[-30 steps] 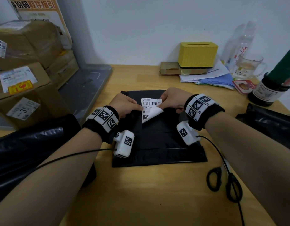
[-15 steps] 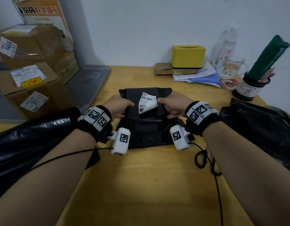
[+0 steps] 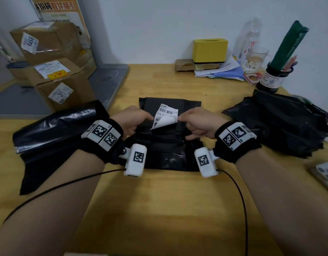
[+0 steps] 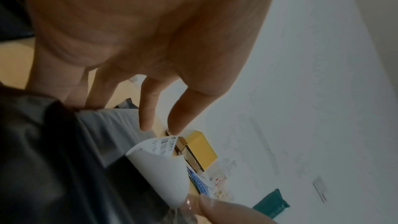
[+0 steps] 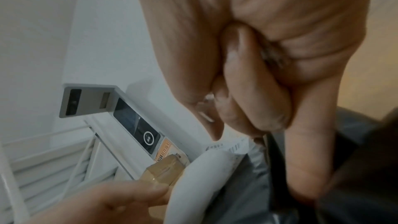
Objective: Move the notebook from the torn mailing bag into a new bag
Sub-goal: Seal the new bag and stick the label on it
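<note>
Two hands work at the black mailing bag [image 3: 168, 137] lying flat on the wooden surface [image 3: 159, 209], both wrists resting near its front half. A white shipping label [image 3: 166, 117] on the bag's top face is half peeled, its lower corner curled up and back to show the blank underside. The right hand [image 3: 198, 124] has its fingers curled, thumb and forefinger pinching the bag film just beside the label's right edge; the left hand [image 3: 131, 121] has its fingers bent at the label's left edge, but whether they pinch the film or only press it cannot be told. The notebook is not visible; judged from the flat, squarish bulge, it probably lies inside this bag. A loose black bag [image 3: 54, 135] lies to the left and a crumpled one [image 3: 281, 122] to the right.

For a clean opening, the holds should stay close together on the film, so that force concentrates at one line, and pull outward and level rather than upward, keeping the contents seated. Thin film stretches before it splits; a short, firm pull would likely serve better than a slow one.
</note>
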### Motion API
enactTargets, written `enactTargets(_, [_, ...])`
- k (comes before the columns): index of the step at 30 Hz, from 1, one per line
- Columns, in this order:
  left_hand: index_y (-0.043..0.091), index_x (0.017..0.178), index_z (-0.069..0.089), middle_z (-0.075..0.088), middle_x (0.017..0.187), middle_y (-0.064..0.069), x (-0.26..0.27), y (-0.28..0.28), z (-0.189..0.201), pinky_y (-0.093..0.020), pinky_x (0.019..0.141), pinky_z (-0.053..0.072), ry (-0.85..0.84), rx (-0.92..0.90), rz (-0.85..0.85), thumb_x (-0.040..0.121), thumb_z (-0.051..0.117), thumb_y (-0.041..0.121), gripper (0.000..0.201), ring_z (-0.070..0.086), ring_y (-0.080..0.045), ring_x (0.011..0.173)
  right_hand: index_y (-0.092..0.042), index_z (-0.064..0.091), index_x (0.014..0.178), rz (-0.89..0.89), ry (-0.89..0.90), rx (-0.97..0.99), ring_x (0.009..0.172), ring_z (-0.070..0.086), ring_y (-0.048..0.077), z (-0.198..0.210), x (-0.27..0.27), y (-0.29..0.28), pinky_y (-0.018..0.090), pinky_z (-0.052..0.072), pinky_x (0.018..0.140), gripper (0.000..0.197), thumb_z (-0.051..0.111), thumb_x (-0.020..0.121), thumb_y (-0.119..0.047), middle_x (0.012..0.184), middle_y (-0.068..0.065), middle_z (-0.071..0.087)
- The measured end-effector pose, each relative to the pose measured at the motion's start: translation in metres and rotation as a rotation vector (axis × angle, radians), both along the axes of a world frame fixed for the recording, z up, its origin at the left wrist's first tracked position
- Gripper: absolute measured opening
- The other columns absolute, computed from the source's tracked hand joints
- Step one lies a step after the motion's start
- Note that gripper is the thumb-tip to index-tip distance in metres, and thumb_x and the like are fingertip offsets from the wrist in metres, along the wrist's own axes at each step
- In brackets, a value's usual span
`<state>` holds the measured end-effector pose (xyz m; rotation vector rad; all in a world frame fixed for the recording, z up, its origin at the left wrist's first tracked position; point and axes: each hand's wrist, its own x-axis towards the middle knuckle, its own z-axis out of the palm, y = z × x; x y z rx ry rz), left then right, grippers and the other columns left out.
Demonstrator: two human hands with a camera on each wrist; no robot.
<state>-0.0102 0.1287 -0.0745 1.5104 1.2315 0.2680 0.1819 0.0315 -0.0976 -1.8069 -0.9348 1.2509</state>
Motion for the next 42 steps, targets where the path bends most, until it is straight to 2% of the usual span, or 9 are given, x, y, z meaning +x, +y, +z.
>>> enactTargets(3, [0.012, 0.105, 0.065, 0.069, 0.111, -0.005, -0.008, -0.02, 0.015, -0.04, 0.089, 0.053, 0.063, 0.041, -0.034, 0.094, 0.062, 0.021, 0.015, 0.065, -0.022, 0.092, -0.008, 0.062, 0.112, -0.056, 0.08, 0.054, 0.033, 0.02, 0.01, 0.0, -0.006, -0.025, 0.037, 0.062, 0.075, 0.021, 0.046, 0.106, -0.019, 0.044, -0.006, 0.026])
enactTargets(6, [0.011, 0.111, 0.068, 0.066, 0.105, 0.0, -0.005, -0.022, 0.022, -0.026, 0.074, 0.042, 0.011, 0.308, -0.009, 0.096, 0.06, 0.023, 0.021, 0.055, -0.01, 0.083, -0.009, 0.063, 0.101, -0.157, 0.094, 0.12, 0.032, 0.02, 0.01, -0.004, -0.003, -0.034, 0.036, 0.06, 0.069, 0.022, 0.043, 0.106, -0.017, 0.044, -0.005, 0.027])
enactTargets(9, [0.009, 0.11, 0.065, 0.073, 0.105, -0.009, 0.009, -0.029, 0.022, -0.028, 0.072, 0.052, -0.189, 0.242, -0.008, 0.1, 0.052, 0.029, 0.026, 0.065, -0.018, 0.08, -0.008, 0.061, 0.09, -0.203, 0.134, 0.178, 0.033, 0.021, 0.008, -0.007, 0.0, -0.035, 0.021, 0.031, 0.04, 0.021, 0.047, 0.105, -0.013, 0.045, -0.005, 0.029])
enactTargets(11, [0.007, 0.115, 0.06, 0.072, 0.107, -0.011, 0.019, -0.031, 0.018, -0.034, 0.081, 0.057, -0.276, 0.154, 0.034, 0.102, 0.046, 0.038, 0.037, 0.068, -0.024, 0.087, -0.008, 0.06, 0.087, -0.198, 0.196, 0.196, 0.033, 0.02, 0.007, -0.008, 0.001, -0.034, 0.021, 0.018, 0.04, 0.025, 0.045, 0.106, -0.014, 0.047, -0.004, 0.029])
enactTargets(14, [0.009, 0.116, 0.059, 0.069, 0.113, -0.011, 0.027, -0.026, 0.011, -0.036, 0.087, 0.057, -0.263, 0.125, 0.072, 0.102, 0.041, 0.046, 0.044, 0.067, -0.026, 0.097, -0.01, 0.059, 0.088, -0.16, 0.264, 0.163, 0.031, 0.019, 0.006, -0.011, 0.002, -0.035, 0.024, 0.019, 0.046, 0.028, 0.041, 0.108, -0.017, 0.045, -0.006, 0.03])
enactTargets(17, [0.008, 0.122, 0.059, 0.068, 0.113, -0.012, 0.028, -0.02, 0.005, -0.033, 0.08, 0.055, -0.184, 0.033, 0.006, 0.102, 0.039, 0.053, 0.053, 0.066, -0.024, 0.098, -0.01, 0.056, 0.09, -0.15, 0.34, 0.091, 0.03, 0.019, 0.005, -0.015, 0.007, -0.033, 0.017, 0.014, 0.033, 0.029, 0.037, 0.11, -0.018, 0.043, -0.008, 0.032])
enactTargets(25, [0.0, 0.12, 0.058, 0.07, 0.116, -0.015, 0.03, -0.023, -0.007, -0.025, 0.066, 0.052, -0.215, -0.144, -0.04, 0.104, 0.04, 0.046, 0.051, 0.066, -0.016, 0.089, -0.011, 0.055, 0.09, -0.127, 0.344, -0.022, 0.029, 0.018, 0.005, -0.014, 0.011, -0.026, 0.018, 0.019, 0.028, 0.029, 0.036, 0.11, -0.02, 0.043, -0.006, 0.028])
enactTargets(32, [-0.008, 0.119, 0.059, 0.072, 0.111, -0.021, 0.024, -0.028, -0.014, -0.031, 0.082, 0.06, -0.266, -0.276, -0.042, 0.105, 0.045, 0.039, 0.051, 0.072, -0.027, 0.103, -0.011, 0.054, 0.09, -0.126, 0.345, -0.001, 0.027, 0.018, 0.005, -0.018, 0.014, -0.026, 0.016, 0.022, 0.028, 0.03, 0.033, 0.111, -0.019, 0.041, -0.007, 0.028])
enactTargets(42, [-0.004, 0.121, 0.058, 0.076, 0.101, -0.017, 0.015, -0.045, -0.015, -0.037, 0.075, 0.061, -0.117, -0.324, -0.132, 0.108, 0.033, 0.033, 0.047, 0.075, -0.03, 0.09, -0.009, 0.054, 0.088, -0.141, 0.247, 0.004, 0.027, 0.018, 0.006, -0.022, 0.008, -0.024, 0.018, 0.023, 0.029, 0.03, 0.034, 0.109, -0.015, 0.041, -0.007, 0.03])
